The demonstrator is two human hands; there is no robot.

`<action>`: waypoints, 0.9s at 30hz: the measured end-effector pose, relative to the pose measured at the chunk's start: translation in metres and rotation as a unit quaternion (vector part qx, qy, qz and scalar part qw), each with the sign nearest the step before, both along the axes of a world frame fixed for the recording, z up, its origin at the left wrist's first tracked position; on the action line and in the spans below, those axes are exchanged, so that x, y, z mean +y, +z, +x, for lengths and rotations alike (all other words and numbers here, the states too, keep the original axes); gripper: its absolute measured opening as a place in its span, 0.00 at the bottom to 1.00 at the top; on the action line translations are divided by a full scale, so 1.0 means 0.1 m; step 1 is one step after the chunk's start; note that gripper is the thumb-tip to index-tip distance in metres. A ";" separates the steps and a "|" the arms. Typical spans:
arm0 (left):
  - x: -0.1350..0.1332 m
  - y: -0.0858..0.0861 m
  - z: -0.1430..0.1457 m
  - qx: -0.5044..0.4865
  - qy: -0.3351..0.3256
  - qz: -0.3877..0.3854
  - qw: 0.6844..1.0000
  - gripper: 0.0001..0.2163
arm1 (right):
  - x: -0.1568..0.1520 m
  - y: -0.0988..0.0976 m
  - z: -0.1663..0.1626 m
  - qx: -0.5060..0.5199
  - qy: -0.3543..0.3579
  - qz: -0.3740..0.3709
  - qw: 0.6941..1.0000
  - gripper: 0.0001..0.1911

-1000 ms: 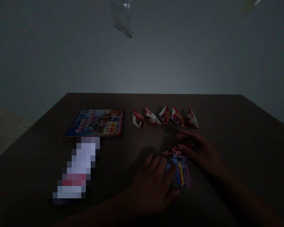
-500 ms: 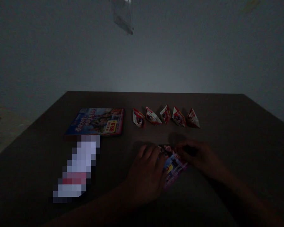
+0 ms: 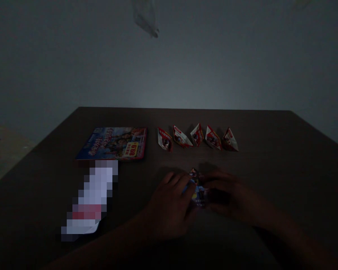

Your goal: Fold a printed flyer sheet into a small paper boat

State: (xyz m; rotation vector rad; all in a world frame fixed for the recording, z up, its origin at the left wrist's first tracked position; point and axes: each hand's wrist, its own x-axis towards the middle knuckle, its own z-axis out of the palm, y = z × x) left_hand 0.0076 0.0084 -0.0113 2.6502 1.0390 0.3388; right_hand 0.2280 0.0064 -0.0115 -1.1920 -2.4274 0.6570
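I am seeing the left hand (image 3: 171, 202) and right hand (image 3: 228, 193) both pinching the printed sheet (image 3: 198, 192), which is sitting on the bench (image 3: 270, 168) between them. It is looking folded far smaller than half a second ago, and the hands are sitting closer together. The five folded paper boats (image 3: 197, 137) and the flyer (image 3: 114, 143) are lying beyond, unmoved.
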 end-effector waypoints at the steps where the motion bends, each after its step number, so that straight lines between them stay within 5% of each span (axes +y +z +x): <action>1: 0.00 0.00 -0.01 -0.005 0.002 -0.005 1.000 0.21 | 0.00 0.01 0.00 -0.001 0.001 0.003 1.000 0.18; 21: 0.01 0.04 -0.02 -0.004 -0.004 -0.006 1.000 0.17 | -0.01 0.13 0.01 -0.002 0.019 -0.034 0.999 0.15; 27: 0.00 -0.01 -0.02 0.008 -0.027 0.043 0.999 0.16 | -0.02 0.11 -0.01 -0.031 0.020 0.008 0.999 0.14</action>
